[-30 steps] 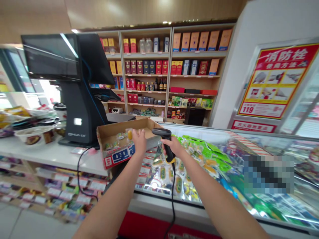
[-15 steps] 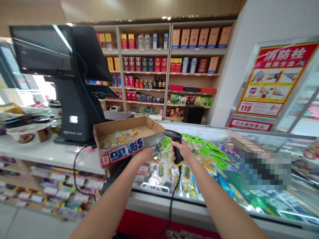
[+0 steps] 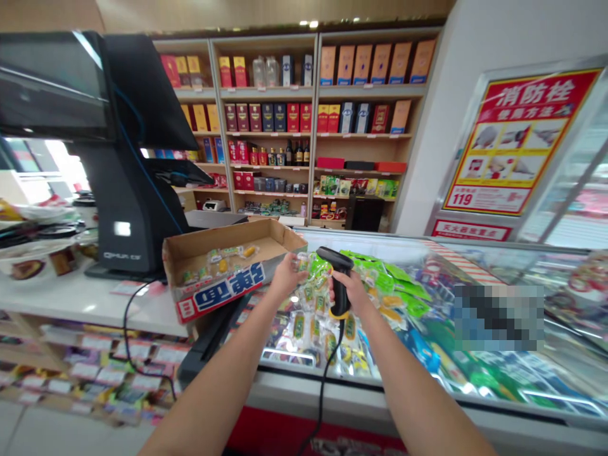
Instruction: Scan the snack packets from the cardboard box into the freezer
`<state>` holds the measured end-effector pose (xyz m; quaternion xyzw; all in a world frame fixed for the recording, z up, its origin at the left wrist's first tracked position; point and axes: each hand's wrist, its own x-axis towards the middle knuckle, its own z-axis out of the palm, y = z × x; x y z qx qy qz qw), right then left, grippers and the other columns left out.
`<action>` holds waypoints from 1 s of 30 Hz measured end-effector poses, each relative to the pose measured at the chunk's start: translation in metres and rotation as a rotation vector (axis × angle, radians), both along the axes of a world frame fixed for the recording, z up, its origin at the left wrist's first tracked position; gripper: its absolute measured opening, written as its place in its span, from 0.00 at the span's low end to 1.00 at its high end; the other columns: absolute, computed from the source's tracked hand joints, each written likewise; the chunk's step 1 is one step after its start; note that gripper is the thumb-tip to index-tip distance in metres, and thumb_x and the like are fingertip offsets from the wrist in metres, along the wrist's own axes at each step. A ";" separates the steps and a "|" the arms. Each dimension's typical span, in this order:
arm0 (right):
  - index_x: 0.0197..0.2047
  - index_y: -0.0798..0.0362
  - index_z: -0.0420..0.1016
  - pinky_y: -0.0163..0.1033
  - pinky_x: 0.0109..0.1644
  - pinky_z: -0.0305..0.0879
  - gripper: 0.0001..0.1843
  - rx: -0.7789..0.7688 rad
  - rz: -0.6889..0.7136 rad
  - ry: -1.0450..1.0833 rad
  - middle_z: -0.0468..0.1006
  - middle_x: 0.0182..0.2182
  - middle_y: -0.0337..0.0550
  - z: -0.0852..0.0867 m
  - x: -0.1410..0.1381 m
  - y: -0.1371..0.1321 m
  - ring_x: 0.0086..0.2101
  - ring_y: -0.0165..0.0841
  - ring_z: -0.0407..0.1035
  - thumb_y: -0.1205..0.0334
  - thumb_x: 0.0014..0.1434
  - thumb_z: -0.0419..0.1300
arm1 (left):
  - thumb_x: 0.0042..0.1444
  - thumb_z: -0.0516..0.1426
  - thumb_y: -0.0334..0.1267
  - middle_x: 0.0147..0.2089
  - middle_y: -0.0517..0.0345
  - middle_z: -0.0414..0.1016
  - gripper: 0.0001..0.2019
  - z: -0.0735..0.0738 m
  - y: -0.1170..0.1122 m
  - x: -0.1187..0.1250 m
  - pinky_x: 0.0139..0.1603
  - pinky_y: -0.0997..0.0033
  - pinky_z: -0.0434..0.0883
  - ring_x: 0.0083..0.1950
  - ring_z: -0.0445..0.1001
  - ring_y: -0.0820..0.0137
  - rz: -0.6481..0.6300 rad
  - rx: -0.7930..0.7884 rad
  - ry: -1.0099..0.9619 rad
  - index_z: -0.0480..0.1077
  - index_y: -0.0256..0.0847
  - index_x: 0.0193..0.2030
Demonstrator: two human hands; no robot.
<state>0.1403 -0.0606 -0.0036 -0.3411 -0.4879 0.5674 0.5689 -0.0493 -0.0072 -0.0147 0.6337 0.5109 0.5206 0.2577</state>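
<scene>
My right hand [image 3: 349, 288] is wrapped round the handle of a black barcode scanner [image 3: 335, 256], whose head points left. A clear-wrapped snack packet [image 3: 301, 261] with a yellow-green middle is pinched in my left hand [image 3: 286, 277], just left of the scanner head. Below both hands, many similar snack packets [image 3: 298, 326] lie loose on the glass counter [image 3: 289, 358]. Green bags [image 3: 408, 297] spread out to the right of my right hand. To the left of my left hand, a shallow cardboard box [image 3: 228, 253] holds several of the wrapped snacks.
A cash register [image 3: 137, 190] stands on the white counter [image 3: 156, 313] at left. The scanner's cable [image 3: 323, 380] hangs over the front edge. Beyond are shelves [image 3: 266, 92] of boxed bottles. Covered bowls [image 3: 40, 259] sit far left, and a red-yellow poster [image 3: 517, 139] is at right.
My left hand has risen from among the loose packets toward the scanner head, and a snack packet now shows in its fingers. The scanner stays in my right hand. The view has shifted slightly.
</scene>
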 end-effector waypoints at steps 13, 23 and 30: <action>0.23 0.54 0.69 0.34 0.17 0.64 0.14 0.036 0.140 -0.314 0.70 0.16 0.37 0.003 -0.002 -0.006 0.14 0.30 0.66 0.52 0.46 0.63 | 0.44 0.62 0.35 0.35 0.62 0.78 0.26 -0.025 0.000 0.008 0.39 0.71 0.69 0.33 0.74 0.71 0.024 0.107 -0.132 0.63 0.43 0.52; 0.23 0.54 0.69 0.34 0.18 0.62 0.15 0.023 0.118 -0.284 0.71 0.16 0.37 0.003 0.000 -0.006 0.14 0.29 0.66 0.51 0.47 0.63 | 0.46 0.62 0.34 0.32 0.62 0.77 0.24 -0.025 0.001 0.008 0.37 0.70 0.67 0.30 0.73 0.71 0.112 0.092 0.034 0.63 0.41 0.51; 0.23 0.54 0.69 0.34 0.17 0.62 0.15 0.007 0.107 -0.263 0.70 0.16 0.37 0.002 0.001 -0.006 0.14 0.29 0.65 0.51 0.47 0.63 | 0.45 0.64 0.34 0.33 0.62 0.77 0.25 -0.027 0.001 0.007 0.38 0.71 0.67 0.30 0.73 0.71 0.134 0.080 0.042 0.64 0.43 0.51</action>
